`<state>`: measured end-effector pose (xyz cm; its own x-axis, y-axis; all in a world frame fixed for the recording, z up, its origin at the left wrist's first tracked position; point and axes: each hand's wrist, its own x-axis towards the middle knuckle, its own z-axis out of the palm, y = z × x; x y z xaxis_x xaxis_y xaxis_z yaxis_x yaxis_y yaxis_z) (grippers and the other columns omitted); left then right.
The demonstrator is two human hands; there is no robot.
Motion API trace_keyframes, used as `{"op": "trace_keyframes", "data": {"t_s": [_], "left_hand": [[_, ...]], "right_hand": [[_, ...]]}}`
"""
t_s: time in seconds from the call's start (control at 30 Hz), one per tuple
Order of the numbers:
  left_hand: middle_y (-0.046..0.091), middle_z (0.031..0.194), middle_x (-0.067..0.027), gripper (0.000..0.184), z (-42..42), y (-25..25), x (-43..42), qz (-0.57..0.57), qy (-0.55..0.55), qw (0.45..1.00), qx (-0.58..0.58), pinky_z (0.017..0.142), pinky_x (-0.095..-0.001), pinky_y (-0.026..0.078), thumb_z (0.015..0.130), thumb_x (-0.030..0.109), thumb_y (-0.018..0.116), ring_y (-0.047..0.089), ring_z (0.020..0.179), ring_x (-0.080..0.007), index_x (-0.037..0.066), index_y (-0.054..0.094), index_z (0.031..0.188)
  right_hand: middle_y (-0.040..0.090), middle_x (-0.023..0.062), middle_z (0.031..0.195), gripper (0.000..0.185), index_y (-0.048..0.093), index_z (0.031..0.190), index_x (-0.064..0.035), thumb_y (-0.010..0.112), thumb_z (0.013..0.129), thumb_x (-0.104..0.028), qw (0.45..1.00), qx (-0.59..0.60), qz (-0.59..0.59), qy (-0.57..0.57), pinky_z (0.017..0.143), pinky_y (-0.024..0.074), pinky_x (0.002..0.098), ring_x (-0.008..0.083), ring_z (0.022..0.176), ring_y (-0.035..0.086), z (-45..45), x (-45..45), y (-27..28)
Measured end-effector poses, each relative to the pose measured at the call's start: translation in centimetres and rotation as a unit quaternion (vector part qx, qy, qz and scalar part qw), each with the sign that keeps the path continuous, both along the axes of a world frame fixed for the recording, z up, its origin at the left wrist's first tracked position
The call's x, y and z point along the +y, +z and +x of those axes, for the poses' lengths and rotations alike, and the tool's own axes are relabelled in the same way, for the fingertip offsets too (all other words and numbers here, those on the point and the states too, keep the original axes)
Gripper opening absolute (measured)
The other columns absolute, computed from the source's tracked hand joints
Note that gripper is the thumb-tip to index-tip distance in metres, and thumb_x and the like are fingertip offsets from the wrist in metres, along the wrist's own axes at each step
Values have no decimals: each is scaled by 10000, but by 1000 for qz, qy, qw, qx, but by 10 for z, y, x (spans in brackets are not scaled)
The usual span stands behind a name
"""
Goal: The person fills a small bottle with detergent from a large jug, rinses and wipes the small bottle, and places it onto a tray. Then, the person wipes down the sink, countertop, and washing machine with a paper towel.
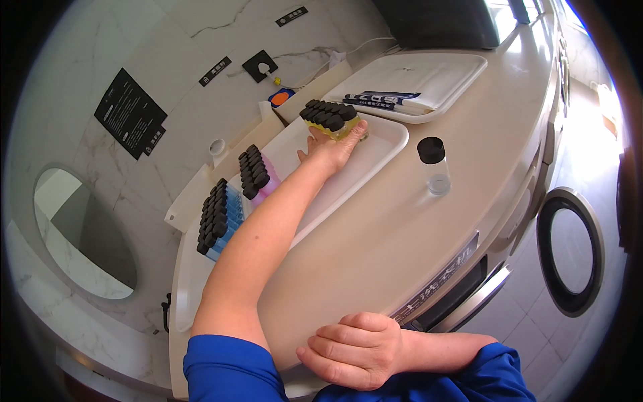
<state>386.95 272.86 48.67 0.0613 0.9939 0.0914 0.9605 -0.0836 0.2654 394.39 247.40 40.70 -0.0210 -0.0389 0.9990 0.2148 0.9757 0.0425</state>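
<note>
My left hand (328,149) reaches out to the group of small yellow bottles (343,127) with black caps on the long white tray (395,139). Its thumb lies along their right side and its fingers are on the near left side. Pink bottles (269,175) and blue bottles (234,206), also black-capped, stand in rows nearer me, left of my forearm. Close to my body, my right hand (355,350) is curled closed above the counter's front edge, with nothing visible in it. A clear bottle (439,171) with a black cap stands alone on the counter.
Behind stands another white tray (462,67) with dark-printed packets (382,100). A dark appliance (442,23) is at the back. Low cream boxes (191,194) line the marble wall, near a socket with a plug (261,67). A round machine door (569,251) hangs open at right.
</note>
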Motion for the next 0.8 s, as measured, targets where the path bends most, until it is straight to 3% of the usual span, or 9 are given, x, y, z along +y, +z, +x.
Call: {"op": "trace_keyframes", "data": {"t_s": [0.5,0.8], "left_hand": [[11,1513,-170,1374,-12,-2,17,-9,4,1000,-15,1098,-518,11,487,983,280,21,1401,-322,56,-57,1445],[54,1508,-179,1417,-16,-1,17,4,-5,1000,-25,1105,-496,8,467,950,424,16,1403,-315,25,-32,1439]], "right_hand": [[616,48,718,127,629,866,-24,541,775,-34,1000,-19,6,-4,585,406,200,135,656,612,7,1,12],[611,70,736,125,610,888,-8,561,786,-60,999,14,26,15,571,417,229,157,653,599,6,3,9]]}}
